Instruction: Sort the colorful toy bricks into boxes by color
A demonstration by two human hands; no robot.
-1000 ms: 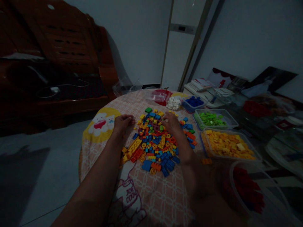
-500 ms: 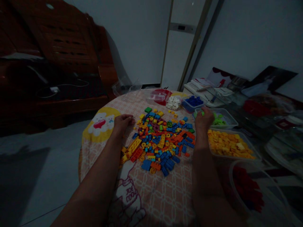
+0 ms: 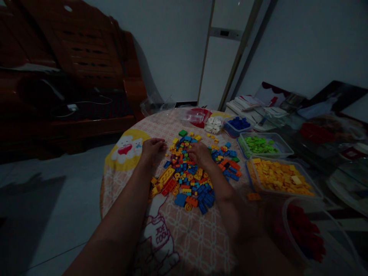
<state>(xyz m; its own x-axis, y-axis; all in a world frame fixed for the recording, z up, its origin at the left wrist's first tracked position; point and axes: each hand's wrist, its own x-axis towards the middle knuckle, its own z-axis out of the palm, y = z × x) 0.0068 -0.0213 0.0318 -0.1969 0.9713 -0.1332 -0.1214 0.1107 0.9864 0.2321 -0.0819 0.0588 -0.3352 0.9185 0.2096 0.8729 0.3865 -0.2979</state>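
Note:
A loose heap of mixed toy bricks (image 3: 186, 168) covers the middle of the round table. My right hand (image 3: 199, 154) is over the upper part of the heap, fingertips down among the bricks; whether it pinches one is too dark to see. My left hand (image 3: 154, 147) rests on the cloth beside the heap's left edge, fingers bent together, and what they hold, if anything, is too small to tell. Right of the heap are a box of light green bricks (image 3: 261, 145) and a box of yellow bricks (image 3: 280, 175).
White bricks (image 3: 213, 125) and a box of blue bricks (image 3: 239, 123) lie at the back. A round tub of red bricks (image 3: 306, 232) is at the lower right. Clear plastic packaging (image 3: 189, 115) sits at the far edge. A wooden bench (image 3: 94, 119) stands left.
My right hand has moved left from the green brick box to the heap. My left hand has stayed beside the heap. The view has shifted slightly.

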